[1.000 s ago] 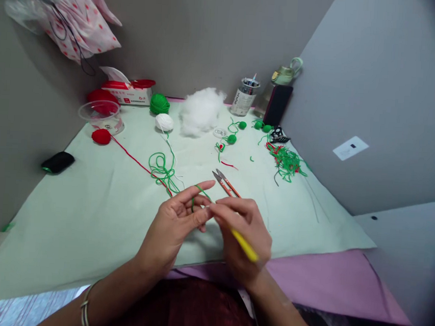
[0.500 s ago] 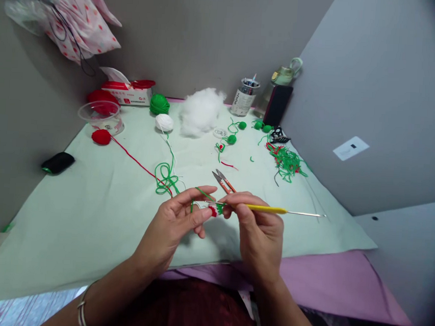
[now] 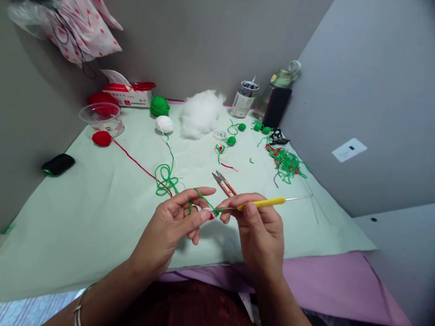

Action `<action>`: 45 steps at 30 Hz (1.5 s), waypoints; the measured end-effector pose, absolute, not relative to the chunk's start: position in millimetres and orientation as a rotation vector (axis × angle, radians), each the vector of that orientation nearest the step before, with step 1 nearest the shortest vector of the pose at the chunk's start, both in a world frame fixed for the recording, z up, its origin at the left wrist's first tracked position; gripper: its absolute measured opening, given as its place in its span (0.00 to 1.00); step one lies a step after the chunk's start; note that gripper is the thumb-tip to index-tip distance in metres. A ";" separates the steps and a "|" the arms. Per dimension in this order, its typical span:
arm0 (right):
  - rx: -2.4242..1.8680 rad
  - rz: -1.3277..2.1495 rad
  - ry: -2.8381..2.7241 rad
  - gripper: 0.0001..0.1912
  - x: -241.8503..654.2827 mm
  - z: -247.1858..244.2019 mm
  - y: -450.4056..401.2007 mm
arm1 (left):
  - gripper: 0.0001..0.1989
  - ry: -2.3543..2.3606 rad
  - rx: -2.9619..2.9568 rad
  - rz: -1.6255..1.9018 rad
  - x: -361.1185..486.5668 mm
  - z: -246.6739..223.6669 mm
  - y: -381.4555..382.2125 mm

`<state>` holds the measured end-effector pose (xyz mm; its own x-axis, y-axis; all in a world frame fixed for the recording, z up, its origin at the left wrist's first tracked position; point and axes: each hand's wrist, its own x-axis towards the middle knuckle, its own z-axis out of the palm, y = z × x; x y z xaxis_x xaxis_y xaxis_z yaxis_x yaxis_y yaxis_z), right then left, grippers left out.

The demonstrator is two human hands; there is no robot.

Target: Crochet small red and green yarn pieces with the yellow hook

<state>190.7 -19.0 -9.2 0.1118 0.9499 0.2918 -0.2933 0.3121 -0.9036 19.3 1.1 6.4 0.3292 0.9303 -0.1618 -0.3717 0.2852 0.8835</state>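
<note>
My left hand (image 3: 177, 217) pinches a small crocheted piece (image 3: 212, 215) in red, white and green between thumb and fingers. Green yarn (image 3: 203, 197) runs taut over its raised index finger down to the piece. In my right hand (image 3: 260, 227) is a crochet hook (image 3: 264, 203) with a yellow handle, held like a pencil. The hook's thin metal tip reaches the piece at my left fingertips; whether it passes through a stitch is too small to tell. Just beyond my hands lie orange-handled thread snips (image 3: 223, 183), blades pointing away.
Loose green yarn (image 3: 166, 179) lies left of the snips. Farther back are a red yarn ball (image 3: 102, 138), a white ball (image 3: 164, 124), a green ball (image 3: 159, 106) and white stuffing (image 3: 202, 114). Yarn scraps (image 3: 288, 163), a phone (image 3: 277, 107) and a bottle (image 3: 281, 77) stand right.
The hook has tilted, its handle end rising, and its tip has moved down to the piece's edge. My right hand has turned slightly; less of the piece shows at my left fingertips.
</note>
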 end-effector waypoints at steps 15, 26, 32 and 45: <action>-0.883 0.240 -1.710 0.15 186.2 -3.8 -32.4 | 0.19 0.951 0.958 1.115 23.2 4.8 -4.3; -0.945 0.217 -1.617 0.18 188.4 -16.9 -28.1 | 0.26 0.710 0.561 0.874 21.5 15.4 0.7; -0.847 0.791 -1.207 0.11 184.5 -9.1 -21.5 | 0.21 0.716 0.633 0.894 23.1 21.1 0.7; -0.948 0.608 -1.247 0.12 184.7 -11.1 -20.6 | 0.18 0.726 0.547 0.939 24.8 18.8 2.9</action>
<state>184.7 -20.6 -11.1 0.2437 0.8240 0.5115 0.1048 0.5019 -0.8586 24.8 2.9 18.8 0.3906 0.8655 -0.3135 -0.5217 0.4887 0.6992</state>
